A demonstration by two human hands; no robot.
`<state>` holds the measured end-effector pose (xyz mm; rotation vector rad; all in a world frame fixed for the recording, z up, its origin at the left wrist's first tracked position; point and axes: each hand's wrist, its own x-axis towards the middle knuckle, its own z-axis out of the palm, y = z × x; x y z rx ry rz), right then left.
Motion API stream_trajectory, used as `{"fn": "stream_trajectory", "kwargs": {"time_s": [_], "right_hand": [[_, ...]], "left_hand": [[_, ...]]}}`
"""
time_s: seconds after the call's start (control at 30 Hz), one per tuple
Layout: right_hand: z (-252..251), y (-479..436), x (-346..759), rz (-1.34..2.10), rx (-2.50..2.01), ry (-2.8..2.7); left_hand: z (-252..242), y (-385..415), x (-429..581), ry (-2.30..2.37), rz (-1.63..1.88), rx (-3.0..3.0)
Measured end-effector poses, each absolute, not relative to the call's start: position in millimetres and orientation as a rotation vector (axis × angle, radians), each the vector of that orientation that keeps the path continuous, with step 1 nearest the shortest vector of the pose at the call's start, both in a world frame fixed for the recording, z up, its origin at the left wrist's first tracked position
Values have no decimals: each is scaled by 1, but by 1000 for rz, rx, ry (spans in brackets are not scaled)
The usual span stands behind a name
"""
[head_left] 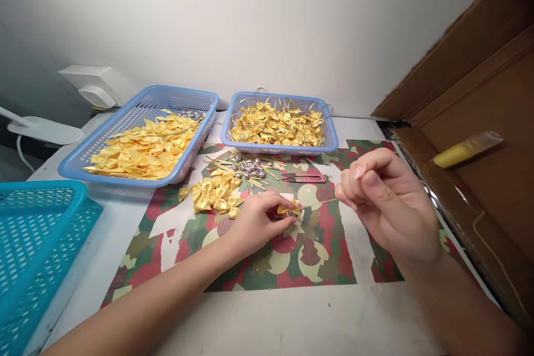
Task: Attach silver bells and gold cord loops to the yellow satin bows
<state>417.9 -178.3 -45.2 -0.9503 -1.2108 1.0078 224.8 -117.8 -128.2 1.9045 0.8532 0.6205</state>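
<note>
My left hand [267, 214] pinches a small yellow ribbon bow [294, 207] with a round silver bell-like bead on it, just above the patterned mat. A thin gold cord [317, 203] runs taut from that bow to my right hand [386, 203]. The right fingers are closed on the cord's other end, raised to the right of the bow. Left of the bow lies a loose pile of yellow bows [217, 194]. Behind it are silver beads [250, 167] with short gold cords. Pink thread snips [306, 178] rest beyond my hands.
A blue basket [200, 144] of yellow bows stands at the back left, another blue basket [279, 149] of corded bows at the back middle. Teal baskets [79, 194] sit at the near left. To the right, a cardboard box wall [467, 94] bounds the table, with a yellow tube [463, 150] beside it.
</note>
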Motion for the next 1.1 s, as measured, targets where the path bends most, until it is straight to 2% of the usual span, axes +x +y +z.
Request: {"fn": "stream_trajectory", "kwargs": {"time_s": [0.23, 0.53, 0.73, 1.1], "right_hand": [[-44, -180, 419, 960, -973, -1220], [-43, -175, 421, 1005, -963, -1156], [-39, -176, 424, 991, -962, -1154], [-26, -192, 418, 1118, -1011, -1200]], "left_hand": [[-127, -115, 224, 873, 637, 1822], [-132, -114, 222, 715, 614, 1425], [-132, -114, 224, 787, 602, 1249], [-133, -116, 224, 931, 727, 1478]]}}
